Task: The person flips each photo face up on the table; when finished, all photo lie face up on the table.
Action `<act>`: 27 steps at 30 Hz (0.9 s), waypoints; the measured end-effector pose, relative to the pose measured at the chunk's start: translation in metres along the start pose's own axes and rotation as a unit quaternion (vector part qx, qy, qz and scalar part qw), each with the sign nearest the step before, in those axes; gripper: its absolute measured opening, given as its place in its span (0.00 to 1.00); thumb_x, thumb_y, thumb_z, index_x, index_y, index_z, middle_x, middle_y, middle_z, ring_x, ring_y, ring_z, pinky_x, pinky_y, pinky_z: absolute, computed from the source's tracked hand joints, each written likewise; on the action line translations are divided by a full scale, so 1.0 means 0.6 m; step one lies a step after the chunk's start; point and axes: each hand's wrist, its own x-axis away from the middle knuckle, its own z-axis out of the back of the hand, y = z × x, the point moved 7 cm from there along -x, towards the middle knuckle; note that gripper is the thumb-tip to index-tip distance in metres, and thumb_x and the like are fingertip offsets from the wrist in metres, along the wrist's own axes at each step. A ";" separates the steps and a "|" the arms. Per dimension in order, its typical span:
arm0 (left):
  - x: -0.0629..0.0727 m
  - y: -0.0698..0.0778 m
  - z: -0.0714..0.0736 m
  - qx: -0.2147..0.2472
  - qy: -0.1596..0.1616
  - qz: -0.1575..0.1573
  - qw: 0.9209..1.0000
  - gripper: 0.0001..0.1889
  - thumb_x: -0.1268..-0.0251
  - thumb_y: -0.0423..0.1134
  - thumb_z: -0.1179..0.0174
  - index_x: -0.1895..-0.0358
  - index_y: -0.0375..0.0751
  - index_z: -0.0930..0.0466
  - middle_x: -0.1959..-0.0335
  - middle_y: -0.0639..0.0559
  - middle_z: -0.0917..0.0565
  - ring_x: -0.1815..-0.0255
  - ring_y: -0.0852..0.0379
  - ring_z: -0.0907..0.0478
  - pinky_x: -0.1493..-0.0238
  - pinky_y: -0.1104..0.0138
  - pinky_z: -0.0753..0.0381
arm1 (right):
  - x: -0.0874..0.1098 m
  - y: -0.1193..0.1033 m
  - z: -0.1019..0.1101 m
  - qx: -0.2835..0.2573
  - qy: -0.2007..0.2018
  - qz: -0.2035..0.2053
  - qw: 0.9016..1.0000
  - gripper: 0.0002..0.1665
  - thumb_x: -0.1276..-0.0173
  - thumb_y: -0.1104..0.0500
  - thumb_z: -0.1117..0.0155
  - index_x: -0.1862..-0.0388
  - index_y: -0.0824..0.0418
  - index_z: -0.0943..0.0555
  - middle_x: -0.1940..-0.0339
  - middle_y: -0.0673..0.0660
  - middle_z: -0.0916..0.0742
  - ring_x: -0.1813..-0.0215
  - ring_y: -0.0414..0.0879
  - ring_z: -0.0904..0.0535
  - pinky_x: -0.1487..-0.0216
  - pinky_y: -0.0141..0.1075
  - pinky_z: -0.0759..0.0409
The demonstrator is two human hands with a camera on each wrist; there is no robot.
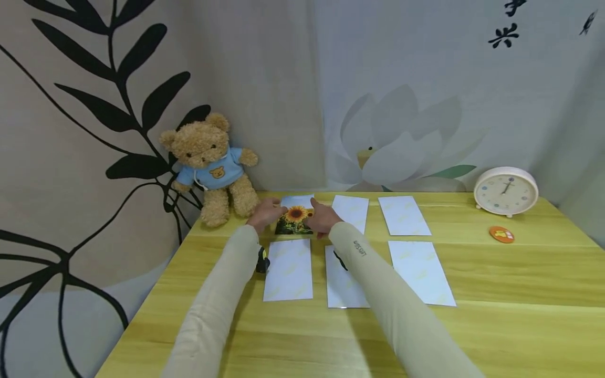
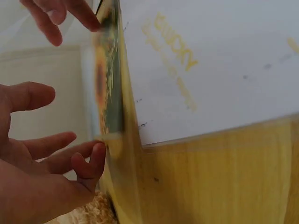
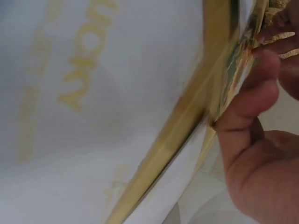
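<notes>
A sunflower photo card (image 1: 294,223), picture side up with blue sky along its top, lies at the back left of the wooden table between both hands. At its left edge is my left hand (image 1: 267,214), fingers loosely spread and fingertips right at the card's edge in the left wrist view. My right hand (image 1: 324,217) is at the opposite edge, a fingertip touching the card. Directly in front lies a white card (image 1: 288,270) with faint yellow lettering. Another white card (image 1: 350,212) lies behind the right hand, and my right forearm partly covers a front card (image 1: 342,283).
Two more white cards, one at the back (image 1: 404,216) and one in front (image 1: 420,273), lie further right. A teddy bear (image 1: 215,168) in a blue top sits at the back left. A round white clock (image 1: 506,191) and an orange disc (image 1: 501,234) are at the right.
</notes>
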 end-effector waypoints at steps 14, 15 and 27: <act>0.017 0.079 -0.077 0.098 -0.068 -0.094 0.988 0.23 0.23 0.40 0.48 0.29 0.40 0.29 0.36 0.40 0.21 0.40 0.40 0.21 0.37 0.51 0.21 | 0.043 0.062 0.134 0.102 0.107 0.057 0.987 0.26 0.23 0.55 0.45 0.32 0.65 0.26 0.41 0.65 0.15 0.39 0.58 0.18 0.38 0.48 0.20; 0.018 0.086 -0.088 0.092 -0.082 -0.100 0.987 0.23 0.23 0.41 0.49 0.28 0.41 0.30 0.34 0.40 0.22 0.38 0.41 0.22 0.36 0.51 0.22 | 0.044 0.072 0.142 0.112 0.110 0.050 0.986 0.26 0.23 0.54 0.44 0.32 0.66 0.26 0.40 0.66 0.15 0.37 0.59 0.19 0.36 0.49 0.21; 0.008 0.130 -0.164 -0.054 -0.124 -0.135 0.982 0.26 0.19 0.40 0.55 0.23 0.40 0.38 0.33 0.39 0.23 0.78 0.57 0.38 0.65 0.62 0.32 | 0.076 0.140 0.148 0.120 0.084 0.036 0.989 0.29 0.23 0.55 0.45 0.29 0.69 0.30 0.35 0.71 0.20 0.34 0.65 0.23 0.34 0.54 0.22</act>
